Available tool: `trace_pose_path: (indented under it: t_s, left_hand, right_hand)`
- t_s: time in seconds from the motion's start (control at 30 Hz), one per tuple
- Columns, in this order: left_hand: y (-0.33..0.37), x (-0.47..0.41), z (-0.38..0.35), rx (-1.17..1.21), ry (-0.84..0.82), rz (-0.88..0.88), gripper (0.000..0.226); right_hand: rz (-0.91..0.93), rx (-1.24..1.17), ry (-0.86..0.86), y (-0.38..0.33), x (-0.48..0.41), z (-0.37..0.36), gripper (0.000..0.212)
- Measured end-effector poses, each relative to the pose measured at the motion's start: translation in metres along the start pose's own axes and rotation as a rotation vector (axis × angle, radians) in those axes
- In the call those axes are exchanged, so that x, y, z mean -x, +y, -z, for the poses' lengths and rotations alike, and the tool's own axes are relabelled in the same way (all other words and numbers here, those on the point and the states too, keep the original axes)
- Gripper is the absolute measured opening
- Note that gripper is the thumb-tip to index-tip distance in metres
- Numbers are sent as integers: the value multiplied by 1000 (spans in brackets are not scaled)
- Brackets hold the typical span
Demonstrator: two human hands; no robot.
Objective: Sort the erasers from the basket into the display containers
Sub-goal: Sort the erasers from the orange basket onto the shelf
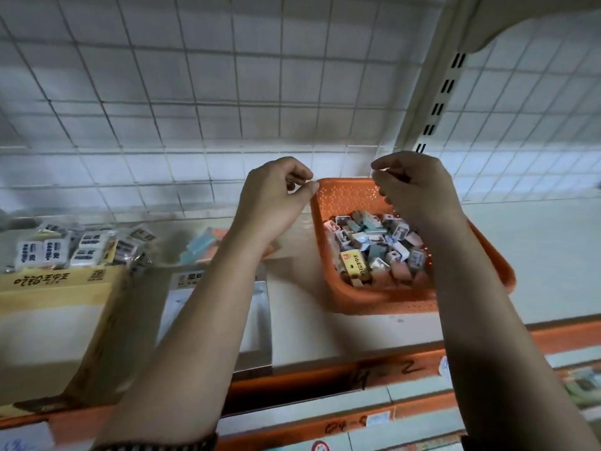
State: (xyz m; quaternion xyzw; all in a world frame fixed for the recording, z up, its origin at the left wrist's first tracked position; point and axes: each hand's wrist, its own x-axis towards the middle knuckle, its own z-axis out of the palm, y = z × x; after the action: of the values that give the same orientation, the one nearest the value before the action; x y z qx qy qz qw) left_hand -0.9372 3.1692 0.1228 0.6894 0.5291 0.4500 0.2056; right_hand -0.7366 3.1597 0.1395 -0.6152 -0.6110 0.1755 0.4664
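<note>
Dim light, soft blur, bowed edges

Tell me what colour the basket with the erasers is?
The basket is orange; the head view shows it best.

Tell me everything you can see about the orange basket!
The orange basket looks like plastic, a rounded rectangle with tiny holes in its walls. It sits upright on the pale shelf, turned at a slant. A heap of small wrapped erasers fills its bottom. The left hand and right hand hover at its far end.
</note>
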Motion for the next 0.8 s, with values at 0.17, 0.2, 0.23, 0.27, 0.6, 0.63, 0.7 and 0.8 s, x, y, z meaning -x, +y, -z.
trace_pose_path:
  t_s: [0.17, 0.2, 0.23, 0.27, 0.6, 0.63, 0.7, 0.8]
  left_hand:
    - [17, -6, -34, 7, -16, 0, 10]
    - [20, -7, -40, 10, -12, 5, 11]
    - [22, -7, -45, 18, -8, 13, 11]
    - [25, -7, -50, 27, -6, 24, 11]
    - [26, 1, -74, 7, 39, 95, 12]
    - [26, 2, -74, 7, 45, 102, 12]
    - [26, 3, -74, 10, 50, 112, 13]
    - [25, 5, -72, 7, 50, 123, 15]
  right_hand:
    - [10, 230, -131, 31, -29, 41, 16]
    - [15, 285, -175, 36, -34, 44, 16]
    - [19, 331, -225, 42, -38, 46, 16]
    - [22, 363, -279, 48, -42, 46, 15]
    - [195, 669, -702, 75, -71, 13, 30]
    - [210, 667, -730, 75, -72, 10, 31]
    - [244, 674, -796, 76, -75, 6, 33]
    - [268, 680, -842, 82, -77, 1, 34]
